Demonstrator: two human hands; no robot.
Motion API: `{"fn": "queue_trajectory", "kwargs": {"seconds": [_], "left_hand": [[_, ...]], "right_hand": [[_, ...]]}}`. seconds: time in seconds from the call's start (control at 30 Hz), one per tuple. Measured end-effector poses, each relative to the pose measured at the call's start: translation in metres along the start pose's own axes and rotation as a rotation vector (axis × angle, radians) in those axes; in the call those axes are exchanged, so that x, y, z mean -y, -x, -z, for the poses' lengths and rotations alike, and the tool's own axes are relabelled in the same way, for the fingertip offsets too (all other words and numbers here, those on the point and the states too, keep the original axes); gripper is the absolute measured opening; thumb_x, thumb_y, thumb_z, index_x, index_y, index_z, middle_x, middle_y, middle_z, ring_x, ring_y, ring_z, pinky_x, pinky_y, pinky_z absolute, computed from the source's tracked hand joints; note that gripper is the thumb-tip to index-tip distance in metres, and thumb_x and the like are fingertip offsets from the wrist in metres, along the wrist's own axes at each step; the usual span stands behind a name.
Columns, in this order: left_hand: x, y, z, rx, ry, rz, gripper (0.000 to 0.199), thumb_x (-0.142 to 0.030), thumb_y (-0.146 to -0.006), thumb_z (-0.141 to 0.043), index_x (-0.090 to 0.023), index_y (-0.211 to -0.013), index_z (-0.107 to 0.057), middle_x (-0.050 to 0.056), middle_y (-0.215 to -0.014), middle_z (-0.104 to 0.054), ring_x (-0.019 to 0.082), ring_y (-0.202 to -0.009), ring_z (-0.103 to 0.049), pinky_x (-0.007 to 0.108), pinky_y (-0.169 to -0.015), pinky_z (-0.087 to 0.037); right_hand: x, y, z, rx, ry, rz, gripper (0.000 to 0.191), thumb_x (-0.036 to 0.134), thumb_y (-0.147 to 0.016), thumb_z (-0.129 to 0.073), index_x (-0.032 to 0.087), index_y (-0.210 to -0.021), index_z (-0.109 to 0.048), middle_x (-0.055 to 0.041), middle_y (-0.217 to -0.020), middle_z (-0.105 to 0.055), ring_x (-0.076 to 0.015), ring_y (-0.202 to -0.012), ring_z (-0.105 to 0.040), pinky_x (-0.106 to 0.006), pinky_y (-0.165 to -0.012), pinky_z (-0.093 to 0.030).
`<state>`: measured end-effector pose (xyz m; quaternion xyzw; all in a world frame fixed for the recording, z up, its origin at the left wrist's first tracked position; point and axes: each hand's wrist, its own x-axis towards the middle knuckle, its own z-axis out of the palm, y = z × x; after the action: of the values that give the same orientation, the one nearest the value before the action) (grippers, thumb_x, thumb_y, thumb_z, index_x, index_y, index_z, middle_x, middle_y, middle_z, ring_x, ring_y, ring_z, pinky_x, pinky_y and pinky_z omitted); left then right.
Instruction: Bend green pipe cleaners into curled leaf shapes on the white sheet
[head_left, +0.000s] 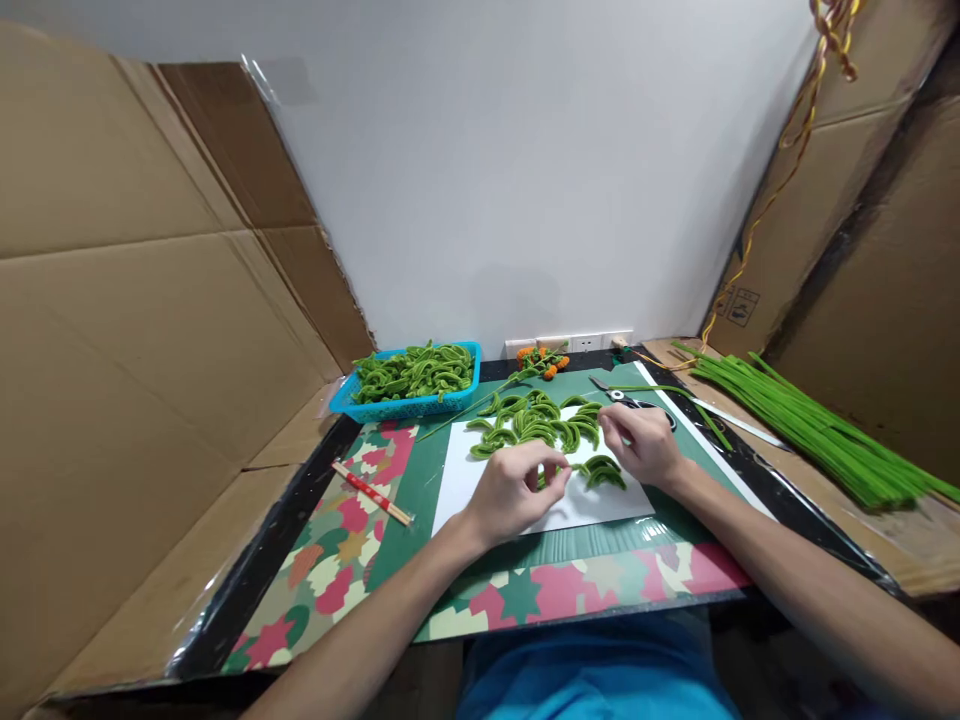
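Left hand (pixel 510 492), right hand (pixel 646 443) curled, grips unclear; curved fuzzy green sprig (pixel 603 469) at left's 3 o'clock, over rectangular white paper sheet (pixel 461 482).

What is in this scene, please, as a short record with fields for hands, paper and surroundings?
Left hand: over white paper, grip unclear
Right hand: over paper's right edge, close to scissors
On paper: curled green chenille pieces
Rear left: blue basket with heaped green pieces
Rear: orange flowers
Right: bundle of straight green chenille stems
Left: red-wrapped chopsticks
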<state>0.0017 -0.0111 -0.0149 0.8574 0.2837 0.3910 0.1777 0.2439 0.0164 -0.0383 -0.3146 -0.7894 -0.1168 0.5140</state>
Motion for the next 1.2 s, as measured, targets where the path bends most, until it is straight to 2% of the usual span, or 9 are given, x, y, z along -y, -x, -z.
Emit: {"fn": "queue_trajectory", "kwargs": {"seconds": [0.17, 0.33, 0.43, 0.57, 0.7, 0.8, 0.87, 1.0, 1.2], "left_hand": [[-0.009, 0.012, -0.013, 0.285, -0.219, -0.291, 0.011, -0.015, -0.095, -0.059, -0.017, -0.093, -0.070, 0.001, -0.071, -0.072, 0.013, -0.056, -0.063, 0.026, -0.052, -0.035], [-0.010, 0.019, -0.025, 0.339, -0.395, -0.358, 0.018, -0.018, -0.100, -0.054, -0.017, -0.086, -0.065, 0.000, -0.066, -0.069, 0.014, -0.052, -0.063, 0.030, -0.049, -0.029], [-0.010, 0.019, -0.027, 0.332, -0.395, -0.330, 0.020, -0.018, -0.101, -0.053, -0.017, -0.083, -0.063, 0.000, -0.063, -0.066, 0.013, -0.050, -0.060, 0.029, -0.049, -0.029], [-0.013, 0.019, -0.028, 0.281, -0.332, -0.162, 0.015, -0.018, -0.101, -0.055, -0.017, -0.090, -0.066, -0.002, -0.060, -0.064, 0.012, -0.048, -0.058, 0.026, -0.050, -0.032], [-0.015, 0.017, -0.029, 0.310, -0.307, -0.054, 0.012, -0.018, -0.098, -0.058, -0.018, -0.089, -0.066, -0.002, -0.061, -0.063, 0.013, -0.051, -0.058, 0.026, -0.052, -0.033], [-0.015, 0.015, -0.030, 0.330, -0.274, -0.003, 0.006, -0.017, -0.094, -0.060, -0.019, -0.090, -0.065, -0.003, -0.059, -0.059, 0.013, -0.050, -0.057, 0.025, -0.052, -0.034], [-0.014, 0.014, -0.030, 0.337, -0.260, 0.026, 0.004, -0.017, -0.092, -0.060, -0.019, -0.092, -0.064, -0.004, -0.059, -0.057, 0.013, -0.051, -0.056, 0.025, -0.053, -0.034], [-0.011, 0.013, -0.028, 0.343, -0.259, 0.021, 0.003, -0.018, -0.092, -0.060, -0.020, -0.092, -0.062, -0.005, -0.059, -0.053, 0.013, -0.052, -0.054, 0.025, -0.055, -0.034], [-0.009, 0.013, -0.025, 0.333, -0.250, -0.007, 0.003, -0.021, -0.091, -0.061, -0.019, -0.093, -0.064, -0.005, -0.058, -0.051, 0.013, -0.051, -0.051, 0.026, -0.053, -0.034]], "right_hand": [[-0.018, 0.001, 0.004, 0.012, 0.094, -0.099, 0.028, 0.015, -0.099, -0.054, 0.022, -0.072, -0.053, 0.0056, -0.052, -0.052, -0.0097, -0.042, -0.041, -0.025, -0.050, -0.031], [-0.024, -0.002, 0.008, 0.041, 0.131, -0.149, 0.032, 0.018, -0.098, -0.052, 0.022, -0.067, -0.050, 0.0045, -0.051, -0.052, -0.0102, -0.044, -0.042, -0.024, -0.051, -0.031], [-0.024, -0.004, 0.010, 0.051, 0.141, -0.146, 0.032, 0.018, -0.098, -0.051, 0.022, -0.066, -0.050, 0.0042, -0.051, -0.052, -0.0105, -0.044, -0.042, -0.025, -0.052, -0.029], [-0.027, -0.004, 0.012, 0.113, 0.180, -0.176, 0.032, 0.021, -0.097, -0.050, 0.021, -0.066, -0.053, 0.0029, -0.051, -0.054, -0.0114, -0.045, -0.043, -0.026, -0.053, -0.027], [-0.043, -0.006, 0.016, 0.227, 0.335, -0.399, 0.029, 0.027, -0.098, -0.052, 0.021, -0.071, -0.063, -0.0016, -0.058, -0.064, -0.0154, -0.052, -0.053, -0.029, -0.057, -0.026], [-0.064, -0.005, 0.021, 0.282, 0.443, -0.662, 0.028, 0.031, -0.099, -0.054, 0.022, -0.080, -0.071, -0.0060, -0.074, -0.074, -0.0213, -0.066, -0.064, -0.031, -0.059, -0.026], [-0.080, -0.001, 0.027, 0.348, 0.455, -0.808, 0.019, 0.026, -0.095, -0.058, 0.022, -0.090, -0.076, -0.0073, -0.087, -0.079, -0.0244, -0.079, -0.069, -0.031, -0.061, -0.030], [-0.108, 0.010, 0.043, 0.400, 0.458, -0.929, 0.028, 0.014, -0.090, -0.057, 0.020, -0.106, -0.079, -0.0101, -0.103, -0.080, -0.0269, -0.096, -0.071, -0.032, -0.074, -0.041], [-0.128, 0.023, 0.053, 0.415, 0.525, -1.017, 0.036, 0.022, -0.087, -0.065, 0.018, -0.121, -0.076, -0.0150, -0.117, -0.077, -0.0370, -0.112, -0.063, -0.045, -0.093, -0.040]]}}
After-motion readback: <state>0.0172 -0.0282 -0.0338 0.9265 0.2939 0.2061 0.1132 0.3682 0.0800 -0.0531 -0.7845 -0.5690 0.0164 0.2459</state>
